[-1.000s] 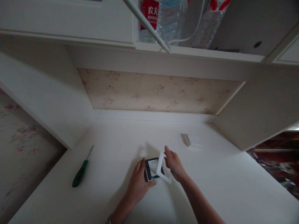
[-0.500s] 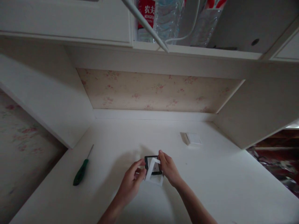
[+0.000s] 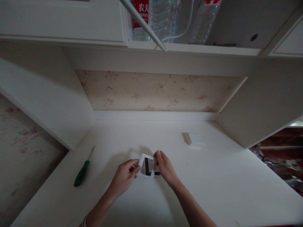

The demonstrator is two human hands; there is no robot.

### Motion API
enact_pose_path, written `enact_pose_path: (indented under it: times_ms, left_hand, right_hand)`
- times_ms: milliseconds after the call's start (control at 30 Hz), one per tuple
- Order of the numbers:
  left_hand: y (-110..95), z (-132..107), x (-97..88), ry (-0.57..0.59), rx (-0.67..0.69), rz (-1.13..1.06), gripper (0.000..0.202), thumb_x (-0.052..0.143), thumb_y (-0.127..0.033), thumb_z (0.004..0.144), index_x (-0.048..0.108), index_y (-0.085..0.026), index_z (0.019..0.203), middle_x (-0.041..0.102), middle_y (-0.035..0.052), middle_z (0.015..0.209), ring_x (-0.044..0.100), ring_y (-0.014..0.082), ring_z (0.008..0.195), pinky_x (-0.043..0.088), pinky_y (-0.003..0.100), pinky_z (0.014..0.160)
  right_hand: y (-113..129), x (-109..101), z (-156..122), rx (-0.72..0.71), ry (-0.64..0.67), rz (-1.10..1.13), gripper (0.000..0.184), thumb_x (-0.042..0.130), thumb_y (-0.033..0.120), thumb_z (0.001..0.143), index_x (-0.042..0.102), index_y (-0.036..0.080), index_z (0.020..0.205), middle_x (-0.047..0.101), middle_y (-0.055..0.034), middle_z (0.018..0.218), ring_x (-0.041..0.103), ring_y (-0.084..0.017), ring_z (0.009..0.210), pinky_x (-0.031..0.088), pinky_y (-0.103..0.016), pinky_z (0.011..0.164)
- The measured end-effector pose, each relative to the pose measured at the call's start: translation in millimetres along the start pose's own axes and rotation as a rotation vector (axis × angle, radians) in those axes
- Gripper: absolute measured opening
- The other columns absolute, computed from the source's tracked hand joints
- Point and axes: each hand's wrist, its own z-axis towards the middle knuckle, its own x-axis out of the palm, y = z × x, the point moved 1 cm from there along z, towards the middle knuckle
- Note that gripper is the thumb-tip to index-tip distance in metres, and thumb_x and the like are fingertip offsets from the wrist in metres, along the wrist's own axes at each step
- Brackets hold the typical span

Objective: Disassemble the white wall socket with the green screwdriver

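Observation:
A white square frame is pinched at its left edge between the thumb and fingers of my left hand. Just behind it and to its right is a flat square piece with a black border and a pale middle, partly seen through the frame's opening. My right hand grips this piece at its right side, its fingers covering part of it. The two parts overlap over the white desktop; whether they touch is hard to tell. Far to the left lies a screwdriver with a green handle, its tip pointing away.
A small white square block, like a wall switch, lies on the white desktop at the back right. Side panels rise left and right. Overhead, a shelf holds plastic water bottles, and a pale rod hangs down in front.
The white frame has turned from a steep tilt in front of the black-bordered piece to face me more squarely, and has shifted left with my left hand. The view has moved slightly.

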Motion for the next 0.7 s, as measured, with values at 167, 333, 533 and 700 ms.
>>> enact_pose_path:
  times_ms: [167, 333, 533, 700]
  left_hand:
    - [29.8, 47.5, -78.9, -0.336, -0.1, 0.077, 0.048, 0.061, -0.047, 0.08, 0.063, -0.013, 0.114, 0.07, 0.0083, 0.102, 0.068, 0.0187, 0.068, 0.057, 0.031, 0.063]
    - [61.8, 104.9, -165.6, -0.5, -0.268, 0.349, 0.037, 0.054, -0.036, 0.083, 0.065, -0.013, 0.111, 0.071, 0.0059, 0.099, 0.07, 0.0166, 0.069, 0.054, 0.026, 0.067]
    - [86.2, 145.1, -212.2, -0.524, -0.412, 0.57, 0.023, 0.056, -0.031, 0.08, 0.07, -0.014, 0.085, 0.07, 0.0027, 0.07, 0.068, 0.0196, 0.063, 0.048, 0.027, 0.064]
    - [97.2, 160.3, -222.4, -0.549, -0.456, 0.724, 0.025, 0.053, -0.031, 0.08, 0.07, -0.014, 0.082, 0.069, 0.0067, 0.066, 0.067, 0.0272, 0.08, 0.046, 0.03, 0.065]
  right_hand:
    - [-40.0, -39.9, -12.1, 0.026, -0.204, 0.1, 0.034, 0.041, 0.045, 0.086, 0.055, 0.019, 0.103, 0.064, -0.0104, 0.099, 0.06, -0.022, 0.086, 0.048, -0.033, 0.075]
    - [-99.8, -58.6, -48.6, 0.109, -0.278, 0.095, 0.023, 0.042, 0.039, 0.08, 0.056, 0.02, 0.084, 0.052, 0.001, 0.062, 0.049, -0.017, 0.056, 0.039, -0.027, 0.053]
    - [-106.8, -53.1, -58.6, 0.004, -0.216, -0.051, 0.022, 0.041, 0.033, 0.082, 0.059, 0.02, 0.079, 0.054, 0.0003, 0.063, 0.051, -0.017, 0.06, 0.038, -0.027, 0.058]
    - [-99.2, -52.3, -51.5, -0.03, -0.193, -0.091, 0.023, 0.04, 0.031, 0.083, 0.06, 0.02, 0.078, 0.056, -0.0005, 0.063, 0.053, -0.018, 0.059, 0.039, -0.027, 0.058]
